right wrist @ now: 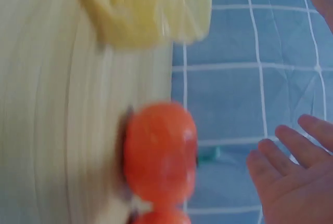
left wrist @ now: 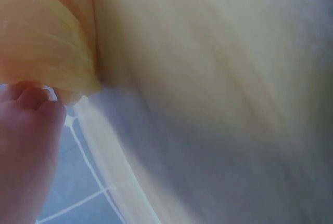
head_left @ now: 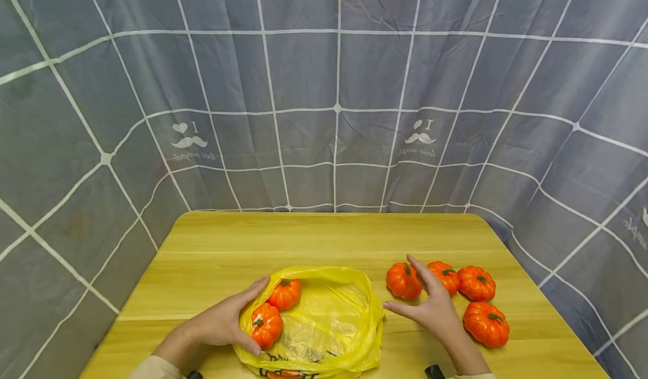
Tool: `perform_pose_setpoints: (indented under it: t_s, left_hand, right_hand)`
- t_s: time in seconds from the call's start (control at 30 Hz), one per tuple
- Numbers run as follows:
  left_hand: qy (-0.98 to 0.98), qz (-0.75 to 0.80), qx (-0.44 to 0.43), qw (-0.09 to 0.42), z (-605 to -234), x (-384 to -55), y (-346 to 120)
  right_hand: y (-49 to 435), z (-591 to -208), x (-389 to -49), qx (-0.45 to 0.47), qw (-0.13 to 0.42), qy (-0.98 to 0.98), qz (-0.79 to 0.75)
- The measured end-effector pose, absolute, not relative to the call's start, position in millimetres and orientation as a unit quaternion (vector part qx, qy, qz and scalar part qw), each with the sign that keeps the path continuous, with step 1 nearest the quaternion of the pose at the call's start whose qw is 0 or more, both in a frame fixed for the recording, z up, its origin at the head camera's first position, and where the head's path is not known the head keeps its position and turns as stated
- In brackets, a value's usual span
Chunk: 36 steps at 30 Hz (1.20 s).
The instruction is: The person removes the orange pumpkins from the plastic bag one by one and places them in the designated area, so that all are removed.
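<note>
A yellow plastic bag (head_left: 329, 317) lies on the table with its mouth facing up, and two small orange pumpkins (head_left: 266, 325) sit inside at its left. My left hand (head_left: 220, 317) holds the bag's left side, thumb and fingers spread along the rim beside those pumpkins. In the left wrist view, curled fingers (left wrist: 35, 99) meet the bag's film (left wrist: 41, 42). My right hand (head_left: 432, 308) hovers with thumb and fingers apart and nothing between them. It is nearest to a pumpkin (head_left: 403, 281) right of the bag; the right wrist view shows the fingers (right wrist: 281, 156) apart from a pumpkin (right wrist: 160, 154).
More pumpkins stand to the right: one (head_left: 444, 276) partly behind the right hand, another (head_left: 477, 283) beside it and one (head_left: 486, 324) closer to me. The wooden table (head_left: 324, 235) ends at a grey-blue checked curtain (head_left: 304, 86) behind and at the sides.
</note>
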<state>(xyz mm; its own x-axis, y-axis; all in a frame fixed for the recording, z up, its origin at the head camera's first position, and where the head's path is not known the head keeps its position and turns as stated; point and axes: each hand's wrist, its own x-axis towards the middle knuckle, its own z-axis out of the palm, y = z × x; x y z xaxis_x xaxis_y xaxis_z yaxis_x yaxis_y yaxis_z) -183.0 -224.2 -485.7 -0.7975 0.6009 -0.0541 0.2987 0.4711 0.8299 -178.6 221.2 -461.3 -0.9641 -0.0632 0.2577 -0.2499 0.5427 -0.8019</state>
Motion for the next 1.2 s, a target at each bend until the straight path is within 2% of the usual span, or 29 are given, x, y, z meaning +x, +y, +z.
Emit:
perform_pose_setpoints:
  t_s: [0.37,0.7,0.93,1.2]
  left_hand:
    - [0.821,0.456,0.288,0.187,-483.9,-182.7,-225.1]
    - [0.821,0.456,0.285,0.192,-483.9,-182.6,-224.7]
    - [0.824,0.453,0.280,0.190,-487.1,-184.5,-225.1]
    - [0.821,0.457,0.285,0.187,-488.4,-184.4,-224.0]
  right_hand:
    - [163.8,-475.8,-183.2,0.144,0.030,-0.819,0.554]
    - [120.9,-490.1,-181.9,0.218,-0.037,-0.796,0.563]
    - [91.5,-496.0,-180.0,0.258,-0.065,-0.782,0.564]
    - [66.2,-504.6,-171.0,0.262,-0.093,-0.785,0.553]
